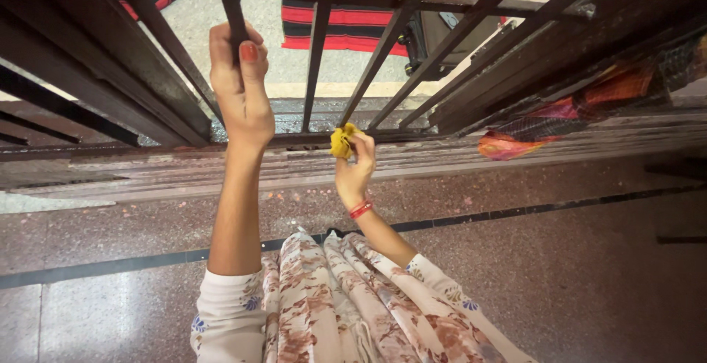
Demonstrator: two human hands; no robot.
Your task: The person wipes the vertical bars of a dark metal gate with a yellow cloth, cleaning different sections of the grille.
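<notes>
Two hands are working at the window grille, and we are looking down on both from the head camera. Our left hand (239,90) is reaching up and wrapping tightly around one dark vertical bar (230,6), thumb pressed across the front of it, red-painted nail showing. Our right hand (355,168) is sitting lower, fingers pinched around a small bunched yellow cloth (342,141), and we are pressing that cloth against the foot of another bar (372,68), right where it is meeting the bottom rail (177,146) of the grille. A red bangle (360,209) is circling the right wrist.

Both forearms are coming out of pale sleeves with a floral print, and a long scarf (324,304) in cream with brown flowers is hanging down between them at the bottom of the view. Below the grille, a stone sill (184,179) is running across the frame, and under it we are seeing speckled reddish terrazzo floor (574,275) with thin dark inlay strips. Over to the right, a bright checked cloth (560,124) in orange, pink and dark tones is lying draped along the sill, well apart from the hands. Through the bars, a red-and-black striped rug (353,24) is showing on the ground outside.
</notes>
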